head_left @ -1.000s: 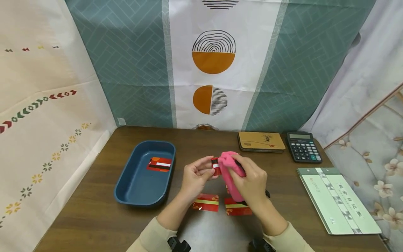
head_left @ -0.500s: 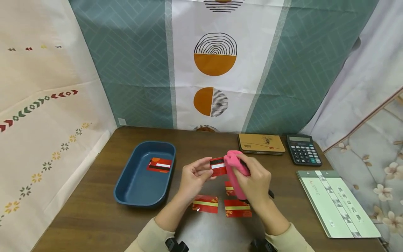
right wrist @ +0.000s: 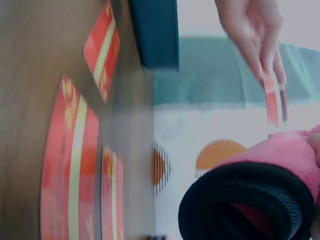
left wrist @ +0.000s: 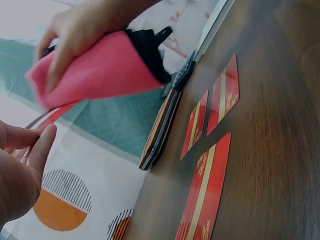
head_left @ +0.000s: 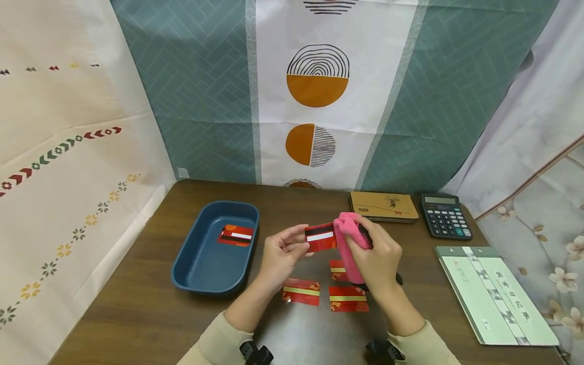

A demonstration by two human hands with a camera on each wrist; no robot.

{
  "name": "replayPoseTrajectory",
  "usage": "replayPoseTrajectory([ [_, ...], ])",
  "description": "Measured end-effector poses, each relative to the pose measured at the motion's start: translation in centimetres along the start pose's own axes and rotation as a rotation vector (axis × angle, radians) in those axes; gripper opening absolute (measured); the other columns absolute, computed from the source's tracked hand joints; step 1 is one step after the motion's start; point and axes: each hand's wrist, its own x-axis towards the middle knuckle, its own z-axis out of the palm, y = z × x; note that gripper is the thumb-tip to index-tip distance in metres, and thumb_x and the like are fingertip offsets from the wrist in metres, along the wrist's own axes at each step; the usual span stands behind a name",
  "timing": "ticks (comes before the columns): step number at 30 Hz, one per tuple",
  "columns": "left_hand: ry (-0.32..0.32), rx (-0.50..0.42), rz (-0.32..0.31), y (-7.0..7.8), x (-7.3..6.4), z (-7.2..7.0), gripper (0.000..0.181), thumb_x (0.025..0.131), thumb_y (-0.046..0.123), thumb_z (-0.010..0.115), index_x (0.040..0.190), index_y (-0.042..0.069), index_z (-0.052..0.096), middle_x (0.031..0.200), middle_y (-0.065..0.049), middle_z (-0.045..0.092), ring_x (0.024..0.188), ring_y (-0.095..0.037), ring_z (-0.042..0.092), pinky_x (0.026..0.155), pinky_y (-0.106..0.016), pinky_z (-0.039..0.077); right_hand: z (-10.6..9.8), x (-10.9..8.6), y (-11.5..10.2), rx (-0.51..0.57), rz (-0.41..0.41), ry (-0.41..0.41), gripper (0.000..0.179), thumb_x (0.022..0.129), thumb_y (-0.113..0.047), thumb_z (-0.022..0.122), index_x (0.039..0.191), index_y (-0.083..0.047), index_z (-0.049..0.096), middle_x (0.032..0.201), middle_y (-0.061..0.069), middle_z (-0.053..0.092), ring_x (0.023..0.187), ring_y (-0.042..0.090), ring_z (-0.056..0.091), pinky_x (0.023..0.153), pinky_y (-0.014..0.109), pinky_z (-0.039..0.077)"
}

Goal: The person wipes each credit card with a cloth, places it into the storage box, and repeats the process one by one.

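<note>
In the head view, we see the left hand (head_left: pixel 282 256) pinching a red card (head_left: pixel 321 237) above the table (head_left: pixel 137 284), well in from its left edge, the right hand (head_left: pixel 379 253) gripping a pink cloth (head_left: pixel 344 238) at the card's right end; we judge this a wiping step. From the left wrist, the card's free end meets the cloth, so the next move seems to call for a steady pinch. From the right wrist, we find three red cards (right wrist: pixel 61 165) lying on the table.

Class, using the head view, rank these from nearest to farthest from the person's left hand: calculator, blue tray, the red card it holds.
1. Red card: held in the left hand.
2. Blue tray: to its left.
3. Calculator: far right.
</note>
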Motion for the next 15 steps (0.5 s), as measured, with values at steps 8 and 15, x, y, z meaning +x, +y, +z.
replayPoseTrajectory([
  [8,0.104,0.059,-0.066,0.9,-0.1,-1.8,0.037,0.09,-0.009,0.069,0.126,0.0,0.068,0.1,-0.017,0.072,0.084,-0.02,0.073,0.075,-0.035,0.063,-1.6,0.4,1.9,-0.048,0.066,0.029,0.044,0.069,-0.013,0.095,0.108,-0.005,0.077,0.097,0.011,0.077,0.079,0.029,0.074,0.069,0.024,0.055],
  [15,0.172,0.113,-0.077,2.9,0.7,-4.4,0.034,0.091,-0.004,0.071,0.125,0.002,0.069,0.093,-0.011,0.069,0.078,-0.015,0.071,0.072,-0.031,0.063,-2.2,-0.1,3.0,-0.026,0.086,0.035,0.045,0.067,-0.008,0.094,0.108,-0.004,0.077,0.095,0.012,0.077,0.076,0.03,0.073,0.072,0.009,0.045],
])
